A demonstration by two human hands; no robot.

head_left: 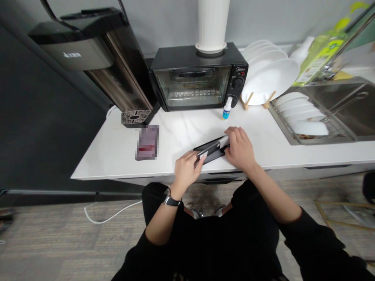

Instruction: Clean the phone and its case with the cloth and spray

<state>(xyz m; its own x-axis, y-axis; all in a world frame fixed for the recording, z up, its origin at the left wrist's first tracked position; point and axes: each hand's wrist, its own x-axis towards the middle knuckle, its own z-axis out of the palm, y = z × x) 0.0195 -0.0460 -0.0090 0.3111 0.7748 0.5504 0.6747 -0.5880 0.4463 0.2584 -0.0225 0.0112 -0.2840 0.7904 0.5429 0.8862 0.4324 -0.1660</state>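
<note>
In front of me, at the counter's near edge, both hands hold a slim dark device [211, 149], tablet-like, with a pale grey end. It is tilted up on its long edge. Under and around it lies a black folding case [215, 157], spread partly open on the counter. My left hand [187, 168] pinches the device's left end between thumb and fingers. The right hand [238, 147] grips its other end, along with the case; part of both is hidden behind my fingers. A small white-and-blue spray bottle [226, 109] stands upright just beyond my right hand.
On the white counter [111, 156], a blurred-out purplish phone-like item [148, 142] lies left of my hands. Behind stand a water dispenser [96, 62] and a toaster oven [193, 78] topped by a white pot [213, 25]. Racked plates [266, 76] and a sink [348, 101] are rightward.
</note>
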